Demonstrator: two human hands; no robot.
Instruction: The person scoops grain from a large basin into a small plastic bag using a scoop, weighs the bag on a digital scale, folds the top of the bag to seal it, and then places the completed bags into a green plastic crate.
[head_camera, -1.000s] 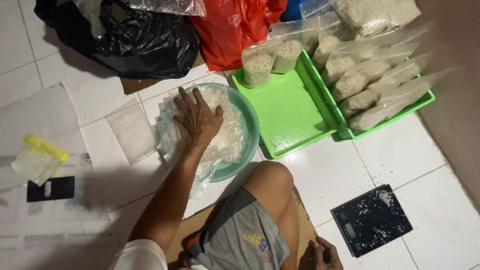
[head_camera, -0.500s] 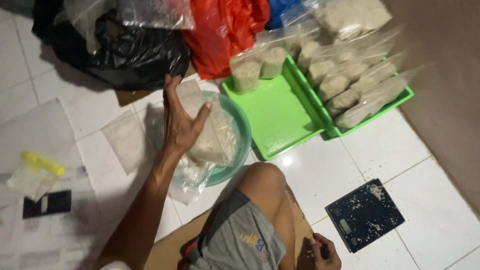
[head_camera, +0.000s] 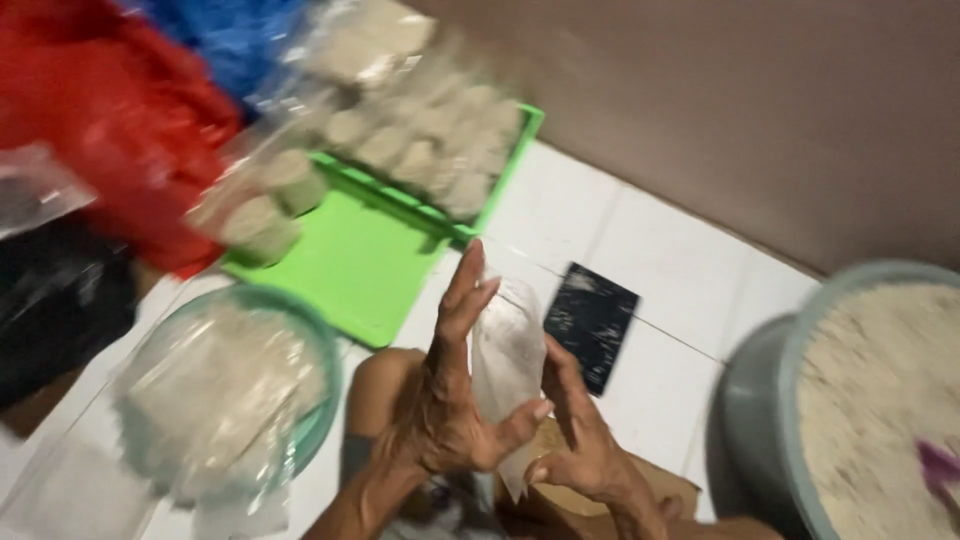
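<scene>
The person sits on the white tiled floor (head_camera: 690, 290) with both hands raised in front of the bent knee, working a small clear plastic bag (head_camera: 508, 350) between them. The left hand (head_camera: 450, 400) stands upright with fingers stretched tall, its thumb pressing the bag's lower edge; the right hand (head_camera: 580, 440) pinches the same bag from the other side with curled fingers. So both grips are closed on the bag, which looks empty and unopened, held just above the knee.

Judging by what lies around, much is already done: filled clear packets of pale grain (head_camera: 420, 140) crowd the far green plastic tray (head_camera: 520, 140), and two more packets (head_camera: 265, 205) stand at the far edge of the nearer green plastic tray (head_camera: 370, 270), most of which is bare. A lot seems left too: the large grey tub heaped with pale grain (head_camera: 880, 400) at the right is nearly full, and a stack of empty clear bags (head_camera: 215, 395) fills the round teal bowl (head_camera: 322, 400). The black flat scale (head_camera: 592, 322) lies on the floor beyond the hands, near the wall.

A second ago the left hand was pressed down on the stack in the bowl; half a second ago it was lifting a bag from it while the right hand rested low by the thigh. Now both hands meet on the bag, and the view has swung right to take in the tub.
</scene>
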